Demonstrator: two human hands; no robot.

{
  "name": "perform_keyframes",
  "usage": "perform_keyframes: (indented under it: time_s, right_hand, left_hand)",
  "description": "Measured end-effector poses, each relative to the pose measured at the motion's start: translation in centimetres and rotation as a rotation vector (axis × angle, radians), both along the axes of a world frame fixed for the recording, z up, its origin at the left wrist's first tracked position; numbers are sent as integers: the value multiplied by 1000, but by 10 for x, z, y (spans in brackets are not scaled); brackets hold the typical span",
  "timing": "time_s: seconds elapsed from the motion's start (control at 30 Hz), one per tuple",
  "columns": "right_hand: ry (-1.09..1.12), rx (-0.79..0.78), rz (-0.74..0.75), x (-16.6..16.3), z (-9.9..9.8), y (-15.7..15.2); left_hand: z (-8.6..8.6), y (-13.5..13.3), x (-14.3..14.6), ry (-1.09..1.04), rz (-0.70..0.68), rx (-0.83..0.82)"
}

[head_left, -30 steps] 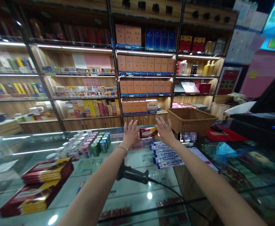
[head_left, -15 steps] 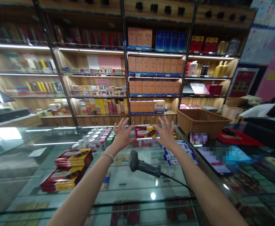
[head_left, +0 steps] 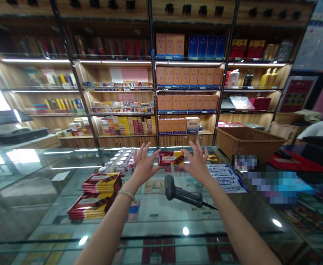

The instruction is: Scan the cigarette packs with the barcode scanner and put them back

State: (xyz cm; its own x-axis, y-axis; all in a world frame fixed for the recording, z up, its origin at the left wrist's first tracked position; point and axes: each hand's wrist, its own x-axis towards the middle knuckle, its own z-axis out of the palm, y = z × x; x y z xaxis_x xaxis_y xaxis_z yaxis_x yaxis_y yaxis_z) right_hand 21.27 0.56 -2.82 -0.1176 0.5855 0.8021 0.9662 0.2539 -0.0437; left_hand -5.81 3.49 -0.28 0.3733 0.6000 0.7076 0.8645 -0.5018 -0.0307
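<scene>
A red and yellow packet of chocolate wafers point(head_left: 171, 158) faces me near the counter's far side. My left hand point(head_left: 145, 162) has its thumb and forefinger at the packet's left end, the other fingers raised. At the right end, the thumb and forefinger of my right hand point(head_left: 196, 162) grip it in the same way. Below the packet, a dark barcode scanner point(head_left: 182, 193) lies on the glass counter between my forearms. Similar red and yellow packets point(head_left: 95, 198) are stacked beside my left forearm. Blue and white sticks point(head_left: 226, 178) lie right of my right wrist.
Several small clear-lidded containers point(head_left: 119, 162) stand left of my left hand. A wicker basket point(head_left: 246, 143) sits at the right, near a red mat point(head_left: 299, 162). Lit shelves with orange boxes point(head_left: 187, 105) line the back wall. Part of a person point(head_left: 318, 129) shows at the right edge.
My view has turned slightly left, so the scene sits further right. Both hands stay at the packet's ends. More of the blue and white sticks shows beside my right wrist.
</scene>
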Motion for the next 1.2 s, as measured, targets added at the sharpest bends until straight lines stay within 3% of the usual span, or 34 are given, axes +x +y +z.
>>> perform_keyframes:
  time_s: [0.27,0.57,1.2]
  right_hand:
    - [-37,11,30,-7,-11,-11]
    - [-68,53,48,-10,-7,-20]
    - [-133,75,186,-43,3,-45]
  left_hand:
    - [-11,-12,-5,48,-20,26]
    - [-7,-23,-2,83,5,85]
    - [-11,-40,23,149,-105,160]
